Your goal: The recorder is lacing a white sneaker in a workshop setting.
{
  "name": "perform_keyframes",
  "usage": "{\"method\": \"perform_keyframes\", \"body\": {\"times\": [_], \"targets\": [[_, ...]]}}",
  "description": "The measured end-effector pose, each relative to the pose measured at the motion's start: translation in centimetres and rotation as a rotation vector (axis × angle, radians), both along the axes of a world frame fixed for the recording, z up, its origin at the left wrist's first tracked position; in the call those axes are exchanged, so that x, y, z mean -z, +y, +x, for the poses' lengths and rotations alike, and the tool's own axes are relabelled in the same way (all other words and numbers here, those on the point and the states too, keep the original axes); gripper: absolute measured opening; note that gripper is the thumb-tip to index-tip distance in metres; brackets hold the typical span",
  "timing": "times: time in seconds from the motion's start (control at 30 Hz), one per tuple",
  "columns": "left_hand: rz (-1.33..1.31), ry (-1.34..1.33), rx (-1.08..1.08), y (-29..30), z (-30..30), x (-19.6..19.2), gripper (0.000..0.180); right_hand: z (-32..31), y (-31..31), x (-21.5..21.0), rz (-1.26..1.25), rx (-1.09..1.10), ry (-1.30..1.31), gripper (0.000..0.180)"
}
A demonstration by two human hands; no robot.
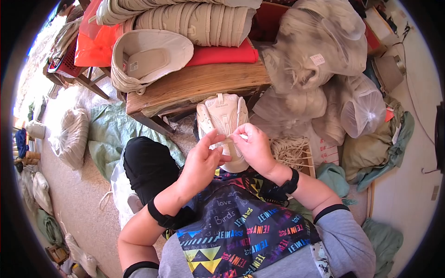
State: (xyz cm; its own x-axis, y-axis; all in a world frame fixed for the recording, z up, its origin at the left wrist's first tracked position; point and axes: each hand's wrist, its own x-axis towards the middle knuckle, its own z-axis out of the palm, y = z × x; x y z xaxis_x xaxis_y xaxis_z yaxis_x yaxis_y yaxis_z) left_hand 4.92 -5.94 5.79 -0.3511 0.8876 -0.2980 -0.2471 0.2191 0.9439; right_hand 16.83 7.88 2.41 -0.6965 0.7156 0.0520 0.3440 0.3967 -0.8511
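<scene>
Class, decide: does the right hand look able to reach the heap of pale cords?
Probably yes: the pale cords lie uncovered just right of the right hand, which looks busy over the shoe.

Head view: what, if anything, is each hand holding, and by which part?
The right hand pinches a pale strip, perhaps a lace, above the cream shoe upper; which part of it cannot be told, nor whether the left hand grips it.

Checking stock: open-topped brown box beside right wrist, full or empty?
Not empty: tangled cream cords lie inside the box; fill depth hidden.
</scene>
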Motion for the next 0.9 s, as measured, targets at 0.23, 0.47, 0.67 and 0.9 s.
{"method": "perform_keyframes", "body": {"times": [0.23, 0.47, 0.67, 0.9], "targets": [[-0.123, 0.245, -0.067, 1.3, -0.7, 0.7, 0.030, -0.4, -0.5, -0.4, 0.008, -0.047, 0.076, 0.020], [-0.062, 1.126, -0.004, 2.3, -0.5, 1.8, 0.018, -0.1, 2.0, -0.5, -0.109, -0.257, 0.054, 0.018], [-0.055, 0.612, 0.391, -5.3, -5.9, -3.2, 0.017, 3.0, 5.5, -1.5, -0.017, -0.281, -0.106, 0.018], [0.586, -1.184, -0.963, -31.4, -24.4, 4.4, 0.019, 10.3, 7.3, 2.5, 0.361, -0.277, -0.352, 0.016]]}}
